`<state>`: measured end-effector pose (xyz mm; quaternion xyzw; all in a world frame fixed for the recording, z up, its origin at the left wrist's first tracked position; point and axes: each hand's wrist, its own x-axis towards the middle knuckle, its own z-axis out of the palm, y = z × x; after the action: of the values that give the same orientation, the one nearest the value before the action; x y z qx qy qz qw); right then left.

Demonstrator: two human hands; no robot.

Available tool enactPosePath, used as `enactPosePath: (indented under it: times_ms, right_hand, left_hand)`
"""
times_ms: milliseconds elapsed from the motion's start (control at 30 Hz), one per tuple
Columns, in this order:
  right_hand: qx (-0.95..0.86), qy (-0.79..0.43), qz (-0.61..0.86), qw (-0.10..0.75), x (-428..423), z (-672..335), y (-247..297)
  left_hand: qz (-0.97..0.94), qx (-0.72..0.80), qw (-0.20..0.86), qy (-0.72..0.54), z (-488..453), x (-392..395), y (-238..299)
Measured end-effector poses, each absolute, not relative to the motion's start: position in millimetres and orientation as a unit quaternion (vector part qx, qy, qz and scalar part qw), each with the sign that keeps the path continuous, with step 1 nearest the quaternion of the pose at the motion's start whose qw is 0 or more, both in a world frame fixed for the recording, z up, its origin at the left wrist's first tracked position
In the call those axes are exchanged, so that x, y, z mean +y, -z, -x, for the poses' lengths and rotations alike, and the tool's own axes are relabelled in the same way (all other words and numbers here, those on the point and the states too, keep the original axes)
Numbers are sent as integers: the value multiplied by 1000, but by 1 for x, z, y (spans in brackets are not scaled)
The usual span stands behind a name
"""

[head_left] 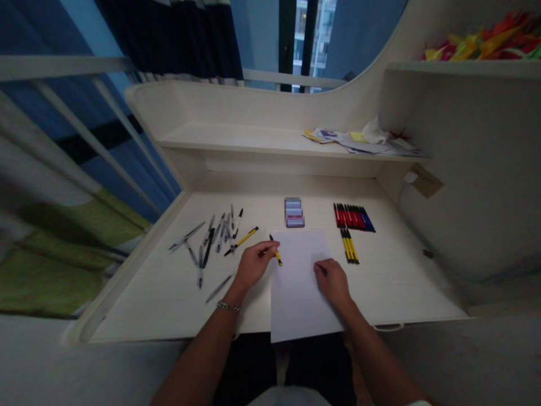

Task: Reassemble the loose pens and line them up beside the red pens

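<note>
My left hand [255,264] is closed around a yellow and black pen [275,251], whose tip points away over the top left corner of a white sheet of paper [300,287]. My right hand [333,280] rests on the sheet near its right edge, fingers curled and pressing down; nothing shows in them. The sheet hangs a little over the desk's front edge.
Several loose pens [215,237] lie scattered at the left of the white desk [393,282], one of them yellow [242,241]. A neat row of red, black and blue pens [353,217] and yellow pens [349,246] lies right. A striped small box [294,212] sits behind the sheet. Papers [363,141] lie on the shelf.
</note>
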<state>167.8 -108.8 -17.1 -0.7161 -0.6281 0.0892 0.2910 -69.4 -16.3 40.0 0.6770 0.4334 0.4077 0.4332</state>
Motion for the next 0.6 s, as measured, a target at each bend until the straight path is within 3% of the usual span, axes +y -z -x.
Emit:
enactPosePath:
  times_ms: [367, 600]
  right_hand:
    - [-638, -85, 711, 282, -107, -168, 14]
    - [-634, -98, 716, 274, -108, -167, 11]
  left_hand:
    - [-827, 376, 343, -239, 8, -59, -12]
    - [-835, 367, 340, -228, 6, -54, -7]
